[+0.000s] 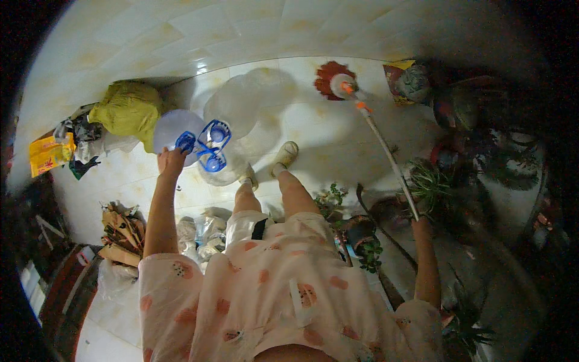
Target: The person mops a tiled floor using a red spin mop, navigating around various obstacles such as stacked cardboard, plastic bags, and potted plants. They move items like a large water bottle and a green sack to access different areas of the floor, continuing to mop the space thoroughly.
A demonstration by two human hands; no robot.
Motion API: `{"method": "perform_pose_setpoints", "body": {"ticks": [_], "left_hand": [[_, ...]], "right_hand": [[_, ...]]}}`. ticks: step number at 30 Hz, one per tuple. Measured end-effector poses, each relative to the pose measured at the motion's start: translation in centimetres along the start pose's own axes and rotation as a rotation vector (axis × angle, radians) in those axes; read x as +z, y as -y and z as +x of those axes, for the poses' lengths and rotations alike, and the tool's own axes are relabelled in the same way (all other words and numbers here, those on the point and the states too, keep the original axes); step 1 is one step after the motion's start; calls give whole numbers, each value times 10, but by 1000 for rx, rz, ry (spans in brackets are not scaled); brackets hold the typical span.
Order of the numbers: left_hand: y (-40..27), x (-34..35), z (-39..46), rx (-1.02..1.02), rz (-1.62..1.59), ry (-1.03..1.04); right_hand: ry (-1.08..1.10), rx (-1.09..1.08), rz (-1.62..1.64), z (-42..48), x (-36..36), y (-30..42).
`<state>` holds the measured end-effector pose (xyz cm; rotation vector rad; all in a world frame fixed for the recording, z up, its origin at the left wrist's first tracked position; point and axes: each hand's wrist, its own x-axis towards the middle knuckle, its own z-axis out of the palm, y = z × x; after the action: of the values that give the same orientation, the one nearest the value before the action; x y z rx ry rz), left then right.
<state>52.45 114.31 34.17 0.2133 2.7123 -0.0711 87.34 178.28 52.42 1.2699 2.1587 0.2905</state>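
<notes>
In my left hand [171, 162] is part of a translucent plastic vessel [169, 129] with blue fittings [216, 133], possibly a mop bucket. My fingers close at its blue part, and its full outline is hard to make out against the floor. To the right, my right hand [420, 221] grips the end of a long pale mop pole [384, 147] with orange joints. The pole slants away from me to a round red-brown mop head [332, 81] near the foot of the wall.
A yellow-green bag [129, 111] and a yellow printed bag [52, 154] lie at the left. Nearer are flattened cardboard pieces [122, 231] and plastic bags [210, 233]. Potted plants [362, 233] and a spiky plant [427, 178] crowd the dim right side. A tiled wall [271, 29] rises ahead.
</notes>
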Motion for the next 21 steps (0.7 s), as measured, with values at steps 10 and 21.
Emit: {"method": "perform_pose_setpoints", "body": {"ticks": [10,21], "left_hand": [[1,-59,43,-3,76,-95],[-3,-88,69,-139,99,162]], "right_hand": [[249,-164,231,-105,-15,-22],[524,86,537,-245,45,29]]}}
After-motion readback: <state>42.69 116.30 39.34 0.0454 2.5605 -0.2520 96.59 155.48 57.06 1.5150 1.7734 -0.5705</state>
